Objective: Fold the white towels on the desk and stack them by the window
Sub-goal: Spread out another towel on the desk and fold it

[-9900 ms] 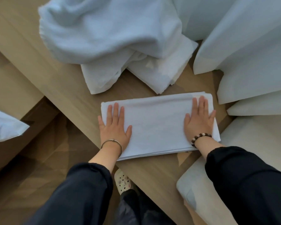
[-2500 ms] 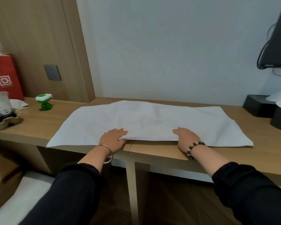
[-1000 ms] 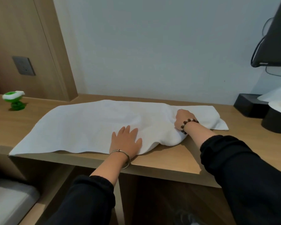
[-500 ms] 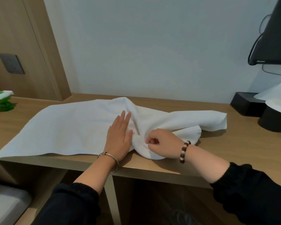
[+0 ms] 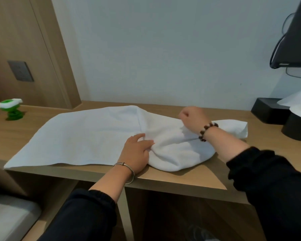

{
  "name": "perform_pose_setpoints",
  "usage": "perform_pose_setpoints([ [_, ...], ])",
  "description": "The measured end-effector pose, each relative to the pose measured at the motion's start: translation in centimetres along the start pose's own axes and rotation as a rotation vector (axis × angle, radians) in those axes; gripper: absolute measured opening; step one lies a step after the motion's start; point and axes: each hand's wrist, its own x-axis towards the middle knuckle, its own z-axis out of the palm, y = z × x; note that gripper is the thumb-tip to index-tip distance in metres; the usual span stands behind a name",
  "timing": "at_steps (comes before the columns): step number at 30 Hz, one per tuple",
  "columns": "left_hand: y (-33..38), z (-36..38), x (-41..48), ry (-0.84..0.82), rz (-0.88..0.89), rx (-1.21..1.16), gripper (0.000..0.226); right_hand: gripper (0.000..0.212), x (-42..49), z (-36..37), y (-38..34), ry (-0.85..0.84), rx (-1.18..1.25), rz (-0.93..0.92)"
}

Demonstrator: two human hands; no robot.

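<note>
Desk (image 5: 189, 179), white towel (image 5: 87, 136), long axis L-R

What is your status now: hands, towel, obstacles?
Left hand flat, pressing white towel at middle. Right hand gripping its right part above desk. Left half spread flat, right half bunched. Green toy far left, clear.

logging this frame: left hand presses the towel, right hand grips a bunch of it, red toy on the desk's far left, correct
Only the colour is off: the head view shows a green and white toy, not red. The left hand presses the towel and the right hand grips it as said.
</note>
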Motion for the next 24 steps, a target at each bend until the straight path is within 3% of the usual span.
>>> perform_pose_setpoints([
  [5, 0.2, -0.3, 0.0, 0.043, -0.013, -0.043, 0.032, 0.034, 3.3, 0.0, 4.1, -0.409, -0.314, 0.345],
  [8, 0.1, -0.3, 0.0, 0.038, 0.003, -0.012, 0.028, 0.027, 3.8, 0.7, 4.4, -0.585, -0.548, 0.35],
  [11, 0.1, -0.3, 0.0, 0.033, 0.015, 0.008, 0.026, 0.024, 4.5, 1.0, 4.3, -0.618, -0.608, 0.322],
  [15, 0.2, -0.4, 0.0, 0.035, 0.019, 0.023, 0.024, 0.017, 4.8, 0.5, 2.9, -0.643, -0.657, 0.151],
  [18, 0.3, -0.4, -0.1, 0.035, 0.022, 0.02, 0.023, 0.02, 5.4, -1.1, 3.0, -0.757, -0.294, 0.144],
  [21, 0.3, -0.5, 0.0, 0.04, 0.031, 0.017, 0.021, 0.047, 5.5, -2.6, 4.3, -0.918, 0.469, 0.441],
  [22, 0.3, -0.5, 0.0, 0.042, 0.031, 0.017, 0.021, 0.047, 5.5, -2.6, 4.7, -0.918, 0.631, 0.504],
  [24, 0.2, -0.4, 0.0, 0.044, 0.033, 0.022, 0.021, 0.041, 5.7, -1.9, 5.1, -0.829, 0.721, 0.567],
])
